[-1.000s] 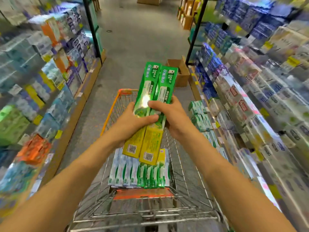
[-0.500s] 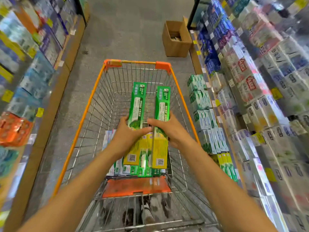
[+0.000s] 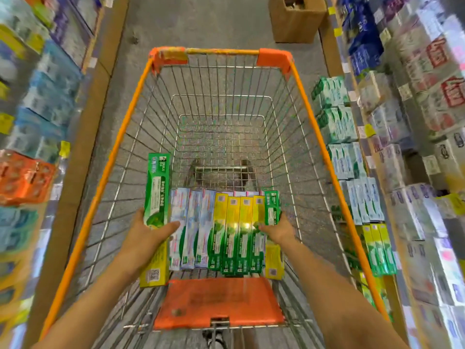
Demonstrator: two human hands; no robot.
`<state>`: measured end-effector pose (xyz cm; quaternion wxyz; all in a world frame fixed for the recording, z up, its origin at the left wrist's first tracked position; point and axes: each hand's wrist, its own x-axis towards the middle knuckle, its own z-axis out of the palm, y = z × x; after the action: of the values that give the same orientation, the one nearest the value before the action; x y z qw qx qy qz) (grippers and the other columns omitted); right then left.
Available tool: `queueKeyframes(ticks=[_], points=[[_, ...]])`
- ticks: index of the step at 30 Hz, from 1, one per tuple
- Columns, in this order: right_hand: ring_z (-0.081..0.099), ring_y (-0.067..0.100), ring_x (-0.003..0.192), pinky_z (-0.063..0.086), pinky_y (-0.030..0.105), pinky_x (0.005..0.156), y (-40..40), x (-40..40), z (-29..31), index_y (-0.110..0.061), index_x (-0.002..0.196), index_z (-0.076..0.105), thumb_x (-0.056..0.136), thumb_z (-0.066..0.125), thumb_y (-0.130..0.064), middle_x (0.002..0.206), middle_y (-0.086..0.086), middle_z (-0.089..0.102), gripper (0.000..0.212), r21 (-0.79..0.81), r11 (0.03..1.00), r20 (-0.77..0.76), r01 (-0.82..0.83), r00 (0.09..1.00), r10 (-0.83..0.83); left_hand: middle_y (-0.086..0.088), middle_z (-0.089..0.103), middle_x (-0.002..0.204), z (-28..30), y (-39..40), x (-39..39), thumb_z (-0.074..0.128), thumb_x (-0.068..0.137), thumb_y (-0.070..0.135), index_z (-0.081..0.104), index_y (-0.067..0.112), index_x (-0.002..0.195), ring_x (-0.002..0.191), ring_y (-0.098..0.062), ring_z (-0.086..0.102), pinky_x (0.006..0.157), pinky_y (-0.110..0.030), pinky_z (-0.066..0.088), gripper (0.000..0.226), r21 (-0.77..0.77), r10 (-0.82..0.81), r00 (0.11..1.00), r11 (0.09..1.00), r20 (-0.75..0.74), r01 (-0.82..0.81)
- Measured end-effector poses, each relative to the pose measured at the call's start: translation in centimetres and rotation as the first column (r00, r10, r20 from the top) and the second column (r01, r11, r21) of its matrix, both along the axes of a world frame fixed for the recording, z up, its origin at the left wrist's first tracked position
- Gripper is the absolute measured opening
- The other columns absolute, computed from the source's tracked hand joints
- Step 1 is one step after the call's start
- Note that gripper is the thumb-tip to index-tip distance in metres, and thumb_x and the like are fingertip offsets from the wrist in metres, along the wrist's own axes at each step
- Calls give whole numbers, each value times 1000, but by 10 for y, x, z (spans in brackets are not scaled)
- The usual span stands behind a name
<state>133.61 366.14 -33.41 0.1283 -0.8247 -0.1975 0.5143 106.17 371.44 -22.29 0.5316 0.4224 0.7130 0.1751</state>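
Note:
Both my arms reach down into a wire shopping cart with an orange rim (image 3: 120,137). My left hand (image 3: 148,235) grips a long green and yellow toothpaste box (image 3: 157,197) at the left end of a row of boxes. My right hand (image 3: 276,227) holds a second green and yellow toothpaste box (image 3: 272,207) at the row's right end. Between them lie several toothpaste boxes (image 3: 219,230) side by side at the near end of the cart, white and blue ones on the left, green and yellow ones on the right.
Shelves packed with boxed goods line both sides of the aisle, with green toothpaste stacks (image 3: 332,109) close on the right. An open cardboard box (image 3: 297,18) stands on the floor beyond the cart. An orange child-seat flap (image 3: 219,303) lies at the cart's near end.
The two boxes, held together above the cart a second ago, have come down into it and moved apart. One is now at each end of the row.

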Motion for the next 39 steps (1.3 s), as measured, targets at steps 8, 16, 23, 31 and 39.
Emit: queueKeyframes(ticks=[8, 16, 23, 31, 39], points=[[59, 32, 109, 49, 40, 90, -1, -3, -31, -8, 149, 9, 84, 71, -16, 130, 16, 54, 90, 27, 1000, 47, -2, 999, 0, -9, 58, 120, -18, 10, -18, 75, 78, 23, 38, 11, 136, 102, -28, 58, 90, -41, 46, 69, -58, -21, 995, 998, -98, 15], [60, 29, 99, 49, 35, 76, 14, -20, 27, -17, 129, 29, 80, 71, -20, 118, 6, 58, 64, 127, 557, 313, -821, 566, 763, -1, 57, 108, -1, 10, 9, 71, 81, 21, 39, 14, 126, 84, -14, 57, 73, -30, 44, 55, -25, -32, 999, 999, -21, 31], [37, 41, 129, 17, 67, 106, -5, -22, 32, -20, 145, 25, 93, 56, -13, 141, 13, 43, 61, -309, -392, 318, -866, -483, 816, 1, 60, 95, 2, 14, 14, 72, 81, 20, 41, 11, 127, 79, -15, 60, 65, -30, 46, 56, 2, 45, 999, 999, 9, -45], [9, 34, 143, 14, 73, 104, -18, 3, 21, -18, 145, 27, 88, 62, -15, 151, 16, 23, 66, -412, -494, 305, -766, -627, 717, 6, 54, 94, -4, -3, 19, 69, 83, 14, 36, 10, 131, 76, -8, 54, 63, -25, 41, 58, -35, 49, 998, 998, 49, -47], [-4, 39, 144, 17, 73, 102, -10, -18, -2, -15, 139, 29, 93, 54, -14, 155, 22, 6, 53, -339, -335, 406, -879, -459, 791, -10, 59, 117, -22, -9, 37, 73, 81, 19, 36, 11, 134, 98, -26, 60, 93, -45, 47, 65, -144, 41, 995, 989, 86, -28]])
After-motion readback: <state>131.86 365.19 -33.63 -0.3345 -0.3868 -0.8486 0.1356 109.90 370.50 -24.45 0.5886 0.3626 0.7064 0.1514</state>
